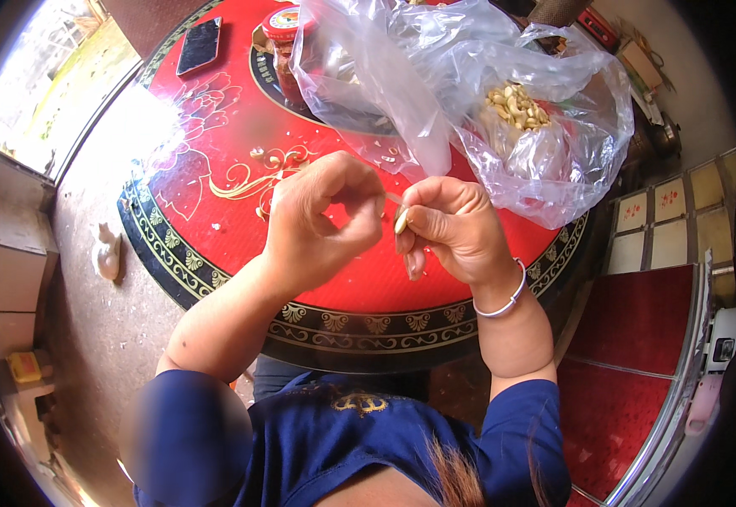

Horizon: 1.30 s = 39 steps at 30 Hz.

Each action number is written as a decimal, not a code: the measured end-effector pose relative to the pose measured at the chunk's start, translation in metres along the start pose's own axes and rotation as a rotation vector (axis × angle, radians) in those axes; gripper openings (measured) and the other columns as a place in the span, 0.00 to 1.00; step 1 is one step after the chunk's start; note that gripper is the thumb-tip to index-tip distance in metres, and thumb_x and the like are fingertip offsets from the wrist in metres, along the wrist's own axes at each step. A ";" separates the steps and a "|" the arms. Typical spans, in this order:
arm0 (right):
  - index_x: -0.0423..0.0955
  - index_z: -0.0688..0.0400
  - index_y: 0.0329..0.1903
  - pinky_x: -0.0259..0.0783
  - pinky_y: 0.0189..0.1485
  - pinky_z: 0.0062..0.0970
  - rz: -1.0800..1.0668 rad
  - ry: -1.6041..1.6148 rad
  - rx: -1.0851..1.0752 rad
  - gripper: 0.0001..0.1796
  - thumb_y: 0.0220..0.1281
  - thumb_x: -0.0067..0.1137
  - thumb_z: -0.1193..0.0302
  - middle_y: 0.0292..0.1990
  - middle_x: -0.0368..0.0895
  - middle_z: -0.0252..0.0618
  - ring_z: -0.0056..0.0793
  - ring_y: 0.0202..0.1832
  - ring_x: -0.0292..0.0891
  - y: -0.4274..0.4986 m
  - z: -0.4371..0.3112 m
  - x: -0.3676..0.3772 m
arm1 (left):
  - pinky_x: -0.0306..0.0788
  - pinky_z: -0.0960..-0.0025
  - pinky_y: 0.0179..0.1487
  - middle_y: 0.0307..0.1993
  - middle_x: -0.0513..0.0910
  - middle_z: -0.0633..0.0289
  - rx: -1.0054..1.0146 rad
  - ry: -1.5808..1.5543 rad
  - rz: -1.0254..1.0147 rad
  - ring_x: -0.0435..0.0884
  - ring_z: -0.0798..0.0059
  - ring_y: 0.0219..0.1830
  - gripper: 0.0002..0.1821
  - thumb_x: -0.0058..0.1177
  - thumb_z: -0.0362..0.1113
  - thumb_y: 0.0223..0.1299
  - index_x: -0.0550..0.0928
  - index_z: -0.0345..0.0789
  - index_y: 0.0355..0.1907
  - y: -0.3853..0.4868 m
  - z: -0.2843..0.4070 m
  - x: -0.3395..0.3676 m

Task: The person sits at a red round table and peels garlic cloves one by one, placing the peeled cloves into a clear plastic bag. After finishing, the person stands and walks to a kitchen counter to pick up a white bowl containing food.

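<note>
Both my hands are raised over a round red table (336,285) with a black and gold patterned border. Between the thumb and fingers of my right hand (447,225) is a small pale seed or nut kernel (401,222), part of it dark greenish. My left hand (326,222) is curled, its thumb and fingertips brought together close to the right fingertips; a thin whitish piece (394,198) shows between the two hands. Beyond the right hand lies a clear plastic bag (552,177) with a heap of pale kernels (515,108) in it.
At the back are a red-lidded glass jar (286,60) and a smartphone (199,45). More clear plastic (380,76) covers the back middle. Small scraps (216,226) dot the tabletop. A white and tan cat (106,252) is on the floor at left.
</note>
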State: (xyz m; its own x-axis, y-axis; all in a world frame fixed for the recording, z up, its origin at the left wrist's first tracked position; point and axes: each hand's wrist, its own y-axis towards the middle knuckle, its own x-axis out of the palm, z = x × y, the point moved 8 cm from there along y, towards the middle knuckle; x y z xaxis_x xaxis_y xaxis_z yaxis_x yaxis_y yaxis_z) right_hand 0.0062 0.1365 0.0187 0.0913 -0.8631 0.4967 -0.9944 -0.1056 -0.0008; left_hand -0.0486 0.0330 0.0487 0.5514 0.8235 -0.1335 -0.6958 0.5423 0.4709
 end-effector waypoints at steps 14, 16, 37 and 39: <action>0.73 0.63 0.37 0.74 0.27 0.22 0.093 -0.015 -0.262 0.06 0.57 0.51 0.77 0.29 0.78 0.43 0.27 0.26 0.76 -0.002 -0.019 -0.007 | 0.66 0.69 0.37 0.28 0.77 0.61 0.368 0.259 -0.036 0.74 0.66 0.32 0.12 0.57 0.23 0.35 0.76 0.34 0.29 0.002 0.034 0.002; 0.73 0.63 0.38 0.75 0.28 0.22 0.072 0.000 -0.264 0.06 0.57 0.51 0.78 0.29 0.78 0.43 0.27 0.26 0.76 -0.002 -0.018 -0.006 | 0.66 0.69 0.37 0.27 0.77 0.61 0.348 0.249 -0.043 0.74 0.67 0.32 0.12 0.58 0.23 0.36 0.76 0.34 0.29 0.002 0.032 0.004; 0.75 0.63 0.35 0.72 0.26 0.20 0.087 0.105 -0.191 0.06 0.56 0.54 0.75 0.29 0.78 0.40 0.23 0.24 0.72 -0.002 -0.012 -0.005 | 0.68 0.74 0.36 0.26 0.76 0.59 -0.128 -0.145 0.045 0.75 0.71 0.31 0.05 0.53 0.26 0.47 0.75 0.30 0.29 -0.003 -0.007 0.001; 0.75 0.63 0.36 0.72 0.27 0.20 0.068 0.067 -0.250 0.05 0.55 0.53 0.77 0.29 0.78 0.40 0.23 0.25 0.73 -0.002 -0.017 -0.004 | 0.67 0.74 0.37 0.28 0.76 0.59 -0.110 -0.079 0.060 0.75 0.72 0.32 0.04 0.51 0.26 0.51 0.75 0.29 0.31 0.001 -0.008 -0.002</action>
State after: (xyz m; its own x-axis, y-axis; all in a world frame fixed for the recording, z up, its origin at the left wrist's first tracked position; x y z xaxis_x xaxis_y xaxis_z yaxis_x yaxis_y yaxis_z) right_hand 0.0069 0.1488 0.0316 0.0288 -0.8284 0.5594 -0.9812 0.0835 0.1741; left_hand -0.0538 0.0332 0.0422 0.5389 0.8416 -0.0366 -0.7726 0.5111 0.3767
